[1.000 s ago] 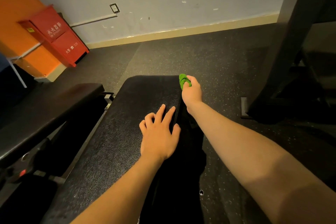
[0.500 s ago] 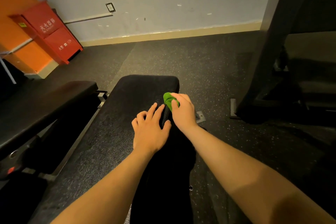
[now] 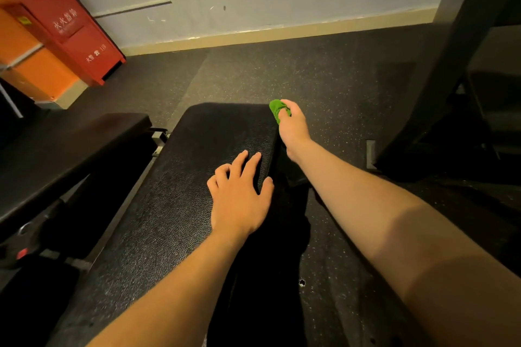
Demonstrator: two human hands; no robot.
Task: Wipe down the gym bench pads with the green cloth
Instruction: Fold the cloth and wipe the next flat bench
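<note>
Step in hand: wiping the right side edge of the bench pad (image 3: 197,177), judging by where the cloth sits.
Green cloth (image 3: 276,110): bunched small, pressed at the far right corner of the pad, where top meets side.
Right hand (image 3: 293,128): fingers curled closed around the cloth, only a wad of green showing past them.
Left hand (image 3: 239,197): flat on the pad top near its right edge, fingers spread and holding nothing, thumb hooked over the edge; it looks like a brace.
Doing it well: I'd open the cloth out a little so more fabric meets the vinyl, keep firm pressure along the seam, and run the whole edge in overlapping passes.
Watch for: the textured grain may trap grime, so slow strokes should serve better.
Left to do: the second pad (image 3: 70,146) to the left looks untouched, though I cannot tell for sure.
</note>
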